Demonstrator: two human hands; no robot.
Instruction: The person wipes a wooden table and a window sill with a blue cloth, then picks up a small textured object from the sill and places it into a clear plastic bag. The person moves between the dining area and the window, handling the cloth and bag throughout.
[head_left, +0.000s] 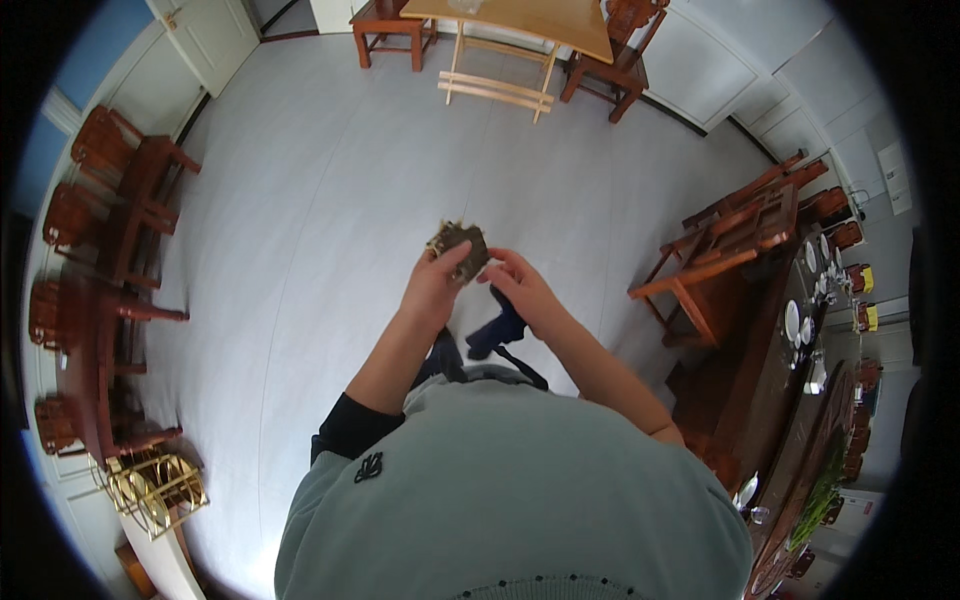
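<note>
My left hand (444, 281) grips a small dark olive-brown block (469, 251) with pale, frayed, bristle-like bits along its upper and left edges. The left thumb lies across its face. What the block is made of cannot be told. Close by its right edge is my right hand (521, 289), with curled fingers. Whether those fingertips pinch the block is unclear. Both hands are in front of my body, above the grey floor (375, 195). Below them show dark blue trouser legs (499, 330) and dark straps.
A folding wooden table (525, 22) stands ahead between wooden chairs (394, 26). Along the left wall are more chairs (142, 180) and a gold metal rack (161, 491). On the right, a tilted wooden chair (720, 247) stands beside a long dining table with white plates (793, 321).
</note>
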